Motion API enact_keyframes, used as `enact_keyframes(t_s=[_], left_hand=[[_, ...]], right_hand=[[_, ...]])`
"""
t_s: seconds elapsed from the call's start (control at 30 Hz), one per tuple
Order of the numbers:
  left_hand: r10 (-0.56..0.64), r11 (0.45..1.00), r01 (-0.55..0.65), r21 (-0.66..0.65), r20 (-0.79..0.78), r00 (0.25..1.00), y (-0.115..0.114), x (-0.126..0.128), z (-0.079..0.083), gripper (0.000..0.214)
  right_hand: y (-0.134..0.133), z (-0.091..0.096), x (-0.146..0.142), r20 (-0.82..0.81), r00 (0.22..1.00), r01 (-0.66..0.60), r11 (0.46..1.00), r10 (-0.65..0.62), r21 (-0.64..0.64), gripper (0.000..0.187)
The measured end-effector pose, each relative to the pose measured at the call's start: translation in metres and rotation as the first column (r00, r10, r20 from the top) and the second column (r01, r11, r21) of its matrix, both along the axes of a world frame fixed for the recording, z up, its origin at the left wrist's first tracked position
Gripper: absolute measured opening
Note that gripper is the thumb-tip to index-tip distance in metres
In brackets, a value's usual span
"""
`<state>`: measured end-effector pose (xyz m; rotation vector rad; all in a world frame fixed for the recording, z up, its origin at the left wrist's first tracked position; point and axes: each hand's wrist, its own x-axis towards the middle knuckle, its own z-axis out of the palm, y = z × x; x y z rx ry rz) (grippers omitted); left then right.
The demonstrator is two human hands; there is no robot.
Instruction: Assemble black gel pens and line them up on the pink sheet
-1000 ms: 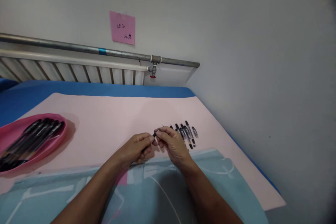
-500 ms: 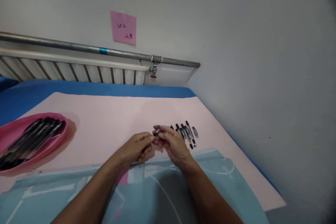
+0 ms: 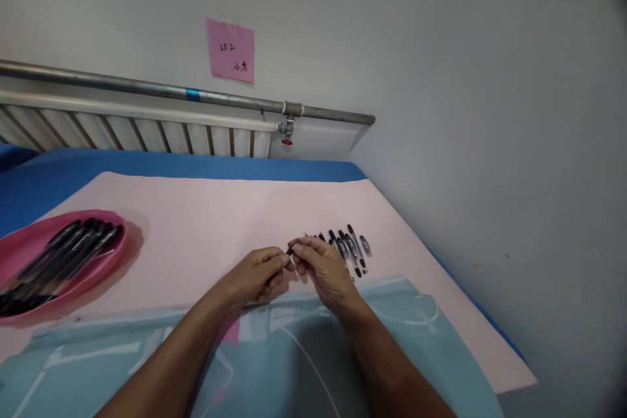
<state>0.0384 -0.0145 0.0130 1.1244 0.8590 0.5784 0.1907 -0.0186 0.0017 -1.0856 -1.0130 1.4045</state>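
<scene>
My left hand (image 3: 264, 269) is closed around a pen, most of it hidden in the fingers. A short black part of the pen (image 3: 290, 251) shows between my two hands. My right hand (image 3: 321, 268) pinches the far end of the same pen, with thumb and fingertips over it. Just right of that hand, several black and clear pen parts (image 3: 349, 245) lie side by side on the pink table surface (image 3: 220, 209). A small clear-and-black piece (image 3: 365, 245) lies at their right end.
At the left stands a pink basin (image 3: 115, 261) holding several black pens (image 3: 73, 255). A light blue patterned cloth (image 3: 392, 326) covers the near edge. Behind are a radiator (image 3: 171, 134), a metal pipe (image 3: 235, 99) and a wall with a pink note (image 3: 230, 49).
My right fingers have closed over the pen's end, which showed a pale tip before. My left hand has hardly moved.
</scene>
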Motion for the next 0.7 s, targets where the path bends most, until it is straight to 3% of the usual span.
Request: enact_keyframes(t_s=[0.1,0.23,0.4,0.57,0.7], left_hand=[[-0.025,1.0,0.025,0.002,0.012,1.0,-0.0002,0.0004,0.0003,0.027],[-0.017,1.0,0.016,0.018,0.021,1.0,0.0008,0.0008,-0.0005,0.028],[-0.003,1.0,0.003,0.022,-0.005,1.0,0.0008,0.0017,-0.0017,0.029],[-0.012,1.0,0.012,0.024,0.011,1.0,0.0013,0.001,-0.0043,0.028],[-0.002,0.998,0.005,0.069,-0.036,0.999,0.0018,0.0026,-0.0056,0.029]], right_hand=[[0.0003,-0.0009,0.0001,0.05,0.998,0.035,0.999,-0.034,-0.02,0.017],[0.0005,-0.0014,0.0007,0.026,0.999,-0.031,1.0,0.031,-0.001,0.019],[0.0011,-0.0044,0.001,0.156,0.986,0.052,0.998,-0.055,0.027,0.021],[0.0012,-0.0043,0.0018,0.103,0.995,-0.021,1.0,0.019,0.02,0.021],[0.0022,-0.008,0.0028,0.225,0.973,0.042,0.996,-0.059,0.08,0.022]])
